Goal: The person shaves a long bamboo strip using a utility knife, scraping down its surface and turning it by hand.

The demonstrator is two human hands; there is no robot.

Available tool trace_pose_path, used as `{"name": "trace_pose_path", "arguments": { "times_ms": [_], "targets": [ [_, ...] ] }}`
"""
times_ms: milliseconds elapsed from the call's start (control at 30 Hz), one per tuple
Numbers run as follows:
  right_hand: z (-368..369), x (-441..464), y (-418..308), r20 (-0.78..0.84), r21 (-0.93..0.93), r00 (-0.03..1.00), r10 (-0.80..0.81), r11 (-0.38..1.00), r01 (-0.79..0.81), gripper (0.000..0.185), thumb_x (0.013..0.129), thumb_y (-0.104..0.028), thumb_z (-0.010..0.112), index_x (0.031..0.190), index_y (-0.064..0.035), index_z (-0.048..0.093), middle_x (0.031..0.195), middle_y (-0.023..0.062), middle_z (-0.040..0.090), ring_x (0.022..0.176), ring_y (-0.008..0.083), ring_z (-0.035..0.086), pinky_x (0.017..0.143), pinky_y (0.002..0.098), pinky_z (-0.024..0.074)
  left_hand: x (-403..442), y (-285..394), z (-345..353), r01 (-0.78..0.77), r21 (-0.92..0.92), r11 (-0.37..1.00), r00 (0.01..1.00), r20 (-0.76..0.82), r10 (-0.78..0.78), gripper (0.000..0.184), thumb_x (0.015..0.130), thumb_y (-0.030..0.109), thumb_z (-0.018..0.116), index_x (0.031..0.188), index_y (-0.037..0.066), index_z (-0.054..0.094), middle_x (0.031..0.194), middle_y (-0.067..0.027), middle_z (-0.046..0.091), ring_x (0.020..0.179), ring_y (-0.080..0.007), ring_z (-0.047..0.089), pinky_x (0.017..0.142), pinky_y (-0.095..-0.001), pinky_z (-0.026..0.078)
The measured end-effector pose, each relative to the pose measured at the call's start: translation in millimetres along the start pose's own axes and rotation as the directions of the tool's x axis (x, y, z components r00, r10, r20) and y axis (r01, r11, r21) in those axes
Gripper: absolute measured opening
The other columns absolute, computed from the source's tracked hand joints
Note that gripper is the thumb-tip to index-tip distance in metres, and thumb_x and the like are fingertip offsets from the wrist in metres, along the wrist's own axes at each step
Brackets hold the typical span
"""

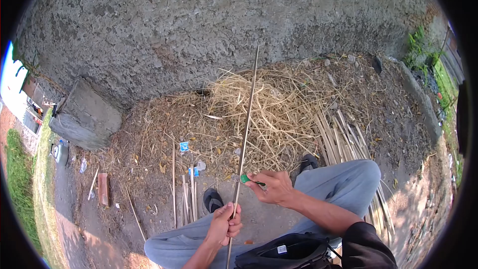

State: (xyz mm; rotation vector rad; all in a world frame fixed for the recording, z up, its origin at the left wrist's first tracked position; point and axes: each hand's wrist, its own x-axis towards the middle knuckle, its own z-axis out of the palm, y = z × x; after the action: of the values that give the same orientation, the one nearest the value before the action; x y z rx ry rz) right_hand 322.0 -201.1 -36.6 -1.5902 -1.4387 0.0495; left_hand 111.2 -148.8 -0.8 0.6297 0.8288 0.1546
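Observation:
My left hand (225,225) is closed around the lower part of a long thin strip (248,114), brown to grey, that looks like split bamboo or a palm rib. The strip runs upward from my lap, its far end in front of the wall. My right hand (271,188) is closed on a small tool with a green part (244,178), held against the strip just above my left hand. Its blade, if any, is hidden. Below the strip's upper half lies a heap of pale shavings (269,114).
A rough grey wall (199,20) rises ahead. Pale split strips lie in a bundle (343,137) beside my right knee; others (186,199) lie left of my foot. A concrete block (92,114), a brick (103,189) and blue wrappers (184,146) are on the left. A black bag (284,254) rests at my lap.

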Motion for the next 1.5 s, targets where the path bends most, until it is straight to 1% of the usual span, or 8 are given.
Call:
{"name": "trace_pose_path", "arguments": {
  "times_ms": [300,367,600,700,767,967,1033,1500],
  "targets": [
    [0.6,1.6,6.1,0.037,-0.046,0.999,0.017,0.999,-0.016,0.020,0.081,-0.027,0.077,0.093,-0.0107,0.074,0.074,0.0056,0.071,0.046,0.0210,0.061,0.041,0.0311,0.0464,-3.4,-0.1,7.1,0.000,-0.017,1.000,0.999,-0.048,-0.001,0.033,0.107,0.035,0.036,0.095,0.007,0.049,0.057,0.0045,0.029,0.041,-0.0031,0.020,0.035,-0.0221,0.013],
    [-2.0,11.9,16.8,-0.064,0.008,0.976,0.208,0.978,-0.208,0.019,0.083,-0.029,0.074,0.092,-0.0126,0.073,0.077,0.0063,0.072,0.046,0.0230,0.061,0.038,0.0351,0.0436,-7.7,-5.5,9.7,0.057,0.025,0.998,0.997,-0.054,-0.055,0.033,0.107,0.034,0.035,0.095,0.007,0.049,0.057,0.0046,0.029,0.041,-0.0033,0.020,0.035,-0.0222,0.013],
    [-2.0,15.3,31.7,-0.143,0.016,0.983,0.111,0.994,-0.110,0.018,0.085,-0.028,0.073,0.089,-0.0106,0.071,0.074,0.0087,0.072,0.049,0.0241,0.064,0.041,0.0353,0.0463,-18.8,-7.0,10.7,0.062,0.071,0.996,0.997,-0.049,-0.059,0.032,0.106,0.038,0.036,0.096,0.010,0.049,0.057,0.0047,0.029,0.041,-0.0034,0.019,0.036,-0.0221,0.014],
    [-11.2,28.4,52.7,-0.230,0.007,0.950,0.213,0.976,-0.217,0.018,0.086,-0.029,0.072,0.089,-0.0107,0.071,0.070,0.0101,0.070,0.049,0.0261,0.063,0.043,0.0363,0.0475,-32.0,-14.3,11.5,0.117,0.115,0.987,0.992,-0.053,-0.111,0.035,0.106,0.037,0.034,0.100,0.007,0.050,0.057,0.0042,0.029,0.042,-0.0044,0.021,0.036,-0.0224,0.017],
    [-30.0,34.4,68.7,-0.134,-0.063,0.921,0.365,0.924,-0.376,0.020,0.086,-0.030,0.071,0.088,-0.0101,0.070,0.069,0.0113,0.069,0.049,0.0292,0.063,0.046,0.0387,0.0491,-44.8,-26.9,11.7,0.155,0.098,0.983,0.978,-0.157,-0.138,0.033,0.104,0.042,0.042,0.100,0.011,0.053,0.057,0.0051,0.032,0.039,-0.0046,0.026,0.033,-0.0215,0.019],
    [-25.7,30.4,100.8,-0.240,-0.051,0.903,0.356,0.924,-0.378,0.022,0.087,-0.031,0.069,0.091,-0.0098,0.071,0.068,0.0102,0.069,0.058,0.0324,0.066,0.053,0.0415,0.0507,-79.9,-32.7,4.0,0.234,0.098,0.967,0.957,-0.200,-0.211,0.033,0.104,0.041,0.042,0.091,0.013,0.051,0.056,0.0061,0.033,0.038,-0.0046,0.027,0.032,-0.0215,0.019],
    [-41.5,37.4,107.3,-0.200,-0.119,0.808,0.554,0.805,-0.581,0.023,0.088,-0.032,0.068,0.090,-0.0094,0.071,0.072,0.0104,0.070,0.059,0.0331,0.066,0.054,0.0418,0.0511,-96.7,-33.0,0.4,0.267,0.126,0.955,0.942,-0.242,-0.232,0.033,0.104,0.041,0.042,0.090,0.012,0.051,0.056,0.0061,0.034,0.038,-0.0047,0.028,0.032,-0.0214,0.020],
    [-11.1,20.5,135.2,-0.187,-0.202,0.836,0.516,0.813,-0.546,0.025,0.086,-0.036,0.069,0.088,-0.0115,0.070,0.074,0.0102,0.070,0.065,0.0363,0.067,0.060,0.0455,0.0523,-120.3,-19.6,1.1,0.321,0.125,0.939,0.918,-0.284,-0.276,0.029,0.105,0.035,0.041,0.091,0.011,0.051,0.057,0.0057,0.035,0.041,-0.0055,0.030,0.034,-0.0219,0.022]
  ]
}}
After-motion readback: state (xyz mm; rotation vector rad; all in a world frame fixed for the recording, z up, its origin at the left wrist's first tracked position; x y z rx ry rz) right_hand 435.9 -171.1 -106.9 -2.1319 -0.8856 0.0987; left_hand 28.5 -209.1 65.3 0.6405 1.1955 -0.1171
